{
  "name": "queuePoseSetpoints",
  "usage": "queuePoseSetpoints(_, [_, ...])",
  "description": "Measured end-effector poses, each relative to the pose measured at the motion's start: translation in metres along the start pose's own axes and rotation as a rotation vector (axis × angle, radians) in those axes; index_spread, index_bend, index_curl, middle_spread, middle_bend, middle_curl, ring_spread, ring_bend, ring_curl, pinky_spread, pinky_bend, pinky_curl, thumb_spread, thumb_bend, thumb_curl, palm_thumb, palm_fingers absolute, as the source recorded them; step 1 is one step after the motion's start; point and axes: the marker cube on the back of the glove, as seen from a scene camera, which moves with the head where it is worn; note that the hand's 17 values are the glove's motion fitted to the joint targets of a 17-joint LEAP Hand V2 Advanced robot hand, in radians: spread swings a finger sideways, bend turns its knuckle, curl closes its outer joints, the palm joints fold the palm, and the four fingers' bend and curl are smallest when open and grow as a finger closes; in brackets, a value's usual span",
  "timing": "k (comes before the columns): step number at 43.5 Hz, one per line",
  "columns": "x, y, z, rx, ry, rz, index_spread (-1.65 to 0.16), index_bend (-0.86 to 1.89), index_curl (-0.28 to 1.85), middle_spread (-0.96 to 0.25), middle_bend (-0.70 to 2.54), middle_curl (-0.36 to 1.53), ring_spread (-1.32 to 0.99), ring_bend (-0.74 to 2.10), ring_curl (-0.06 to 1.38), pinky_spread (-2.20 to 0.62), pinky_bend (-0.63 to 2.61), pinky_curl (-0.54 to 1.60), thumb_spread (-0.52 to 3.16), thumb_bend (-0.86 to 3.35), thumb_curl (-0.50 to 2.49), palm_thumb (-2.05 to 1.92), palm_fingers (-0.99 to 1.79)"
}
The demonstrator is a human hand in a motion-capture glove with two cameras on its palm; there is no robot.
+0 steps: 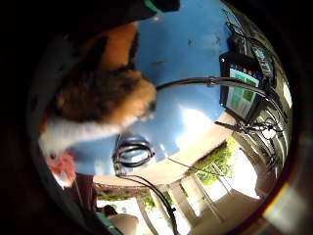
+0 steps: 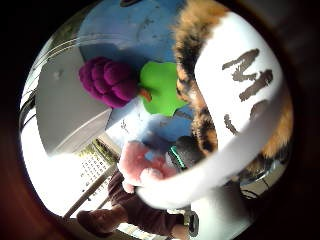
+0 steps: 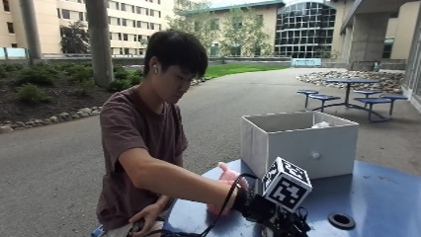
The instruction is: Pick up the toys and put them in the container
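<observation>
1. Outdoors on a paved plaza, a person sits at a round blue surface (image 3: 381,197).
2. Their gloved right hand (image 3: 253,207) reaches low over it; the grip's state cannot be told.
3. An orange, black and white plush toy (image 1: 105,93) sits close against the palm.
4. Purple grape toy (image 2: 107,81) and pink plush (image 2: 137,165) lie beside the grey container (image 3: 299,143).

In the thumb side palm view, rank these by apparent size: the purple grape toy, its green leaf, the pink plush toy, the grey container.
1. grey container
2. purple grape toy
3. green leaf and pink plush toy: look alike, unranked.
Nearness to the camera may skew this.
</observation>
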Motion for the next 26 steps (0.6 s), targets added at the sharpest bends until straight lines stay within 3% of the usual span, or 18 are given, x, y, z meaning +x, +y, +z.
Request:
queuePoseSetpoints(1, [0.000, -0.003, 0.004, 0.036, 0.009, 0.007, -0.21, 0.15, 0.13, -0.02, 0.20, 0.21, -0.02, 0.44, 0.24, 0.02, 0.79, 0.32, 1.32, 0.18, 0.32, 0.38, 0.07])
queuePoseSetpoints(2, [-0.001, -0.005, 0.007, 0.071, 0.018, 0.016, -0.21, 0.17, 0.13, -0.02, 0.22, 0.22, -0.02, 0.44, 0.23, 0.02, 0.78, 0.31, 1.33, 0.20, 0.33, 0.41, 0.12])
queuePoseSetpoints(3, [-0.001, -0.007, 0.009, 0.104, 0.027, 0.027, -0.21, 0.29, 0.16, -0.03, 0.27, 0.24, -0.04, 0.46, 0.23, -0.01, 0.78, 0.30, 1.36, 0.25, 0.36, 0.50, 0.38])
queuePoseSetpoints(9, [0.001, -0.012, 0.019, 0.284, 0.039, 0.062, -0.19, 0.48, 0.23, -0.10, 0.49, 0.31, -0.17, 0.53, 0.23, -0.13, 0.60, 0.23, 1.42, 0.41, 0.44, 0.75, 0.81])
queuePoseSetpoints(10, [0.002, -0.013, 0.020, 0.314, 0.022, 0.065, -0.18, 0.56, 0.26, -0.13, 0.58, 0.34, -0.20, 0.59, 0.26, -0.17, 0.56, 0.23, 1.39, 0.42, 0.46, 0.79, 1.01])
queuePoseSetpoints(12, [0.005, -0.015, 0.021, 0.371, -0.022, 0.071, -0.17, 0.63, 0.28, -0.16, 0.64, 0.37, -0.25, 0.63, 0.27, -0.24, 0.51, 0.22, 1.30, 0.40, 0.48, 0.81, 1.16])
queuePoseSetpoints(16, [0.006, -0.017, 0.019, 0.424, -0.077, 0.094, -0.15, 0.80, 0.37, -0.20, 0.64, 0.39, -0.30, 0.72, 0.34, -0.32, 0.50, 0.25, 1.15, 0.35, 0.52, 0.82, 1.20])
queuePoseSetpoints(17, [0.005, -0.018, 0.017, 0.422, -0.081, 0.101, -0.13, 0.86, 0.40, -0.19, 0.85, 0.46, -0.31, 0.73, 0.35, -0.33, 0.42, 0.24, 1.11, 0.37, 0.55, 0.85, 1.39])
queuePoseSetpoints(20, [0.002, -0.018, 0.010, 0.381, -0.084, 0.122, -0.11, 0.94, 0.45, -0.18, 0.95, 0.49, -0.31, 0.88, 0.41, -0.36, 0.41, 0.26, 1.00, 0.39, 0.60, 0.90, 1.46])
queuePoseSetpoints(25, [-0.005, -0.009, -0.016, 0.297, -0.070, 0.158, -0.10, 0.94, 0.49, -0.09, 1.03, 0.53, -0.28, 1.12, 0.49, -0.41, 0.59, 0.33, 0.77, 0.41, 0.69, 0.94, 1.49])
queuePoseSetpoints(26, [-0.007, -0.005, -0.024, 0.298, -0.071, 0.163, -0.10, 0.94, 0.50, -0.12, 1.03, 0.52, -0.27, 1.16, 0.50, -0.41, 0.64, 0.35, 0.73, 0.42, 0.71, 0.95, 1.47])
